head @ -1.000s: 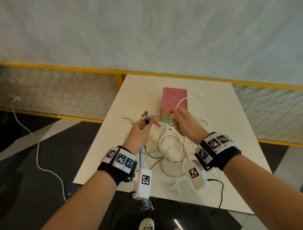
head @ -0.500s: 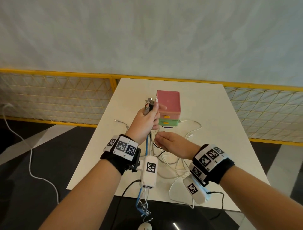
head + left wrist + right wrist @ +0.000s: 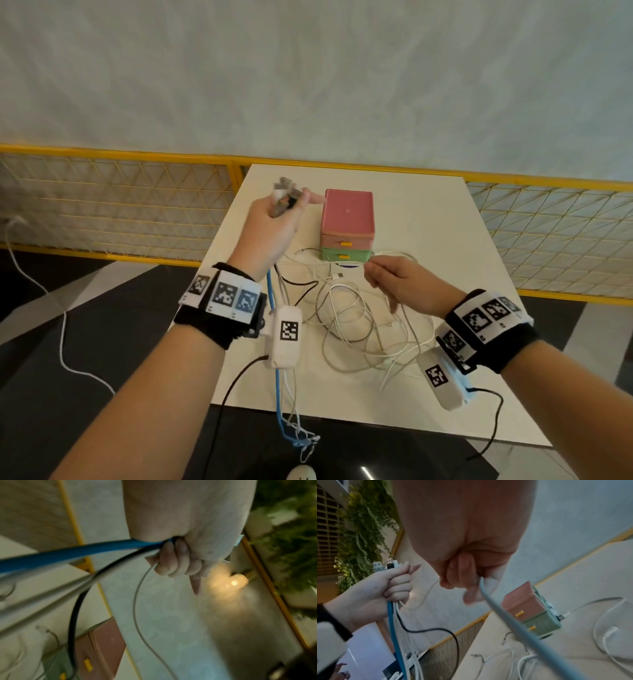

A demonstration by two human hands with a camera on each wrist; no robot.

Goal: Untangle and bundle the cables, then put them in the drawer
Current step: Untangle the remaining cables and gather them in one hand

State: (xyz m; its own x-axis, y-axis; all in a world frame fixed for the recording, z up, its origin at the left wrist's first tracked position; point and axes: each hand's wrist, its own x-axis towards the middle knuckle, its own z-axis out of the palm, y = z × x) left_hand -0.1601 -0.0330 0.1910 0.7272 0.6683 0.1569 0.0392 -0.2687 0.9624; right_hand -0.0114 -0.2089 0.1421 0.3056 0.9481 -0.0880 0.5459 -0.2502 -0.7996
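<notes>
Left hand (image 3: 274,222): fingers curled round a bunch of cables (image 3: 286,200), plugs upward, raised left of the drawer box (image 3: 347,226). Right hand (image 3: 399,282): fingers pinch a white cable (image 3: 390,255) near the box. Loose cables (image 3: 349,325): tangled on the surface (image 3: 428,212).

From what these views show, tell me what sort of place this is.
Probably a semi-outdoor terrace or balcony set up as a work spot: a white table stands against a yellow mesh railing and pale wall, with hanging greenery and a lit lamp nearby.
</notes>
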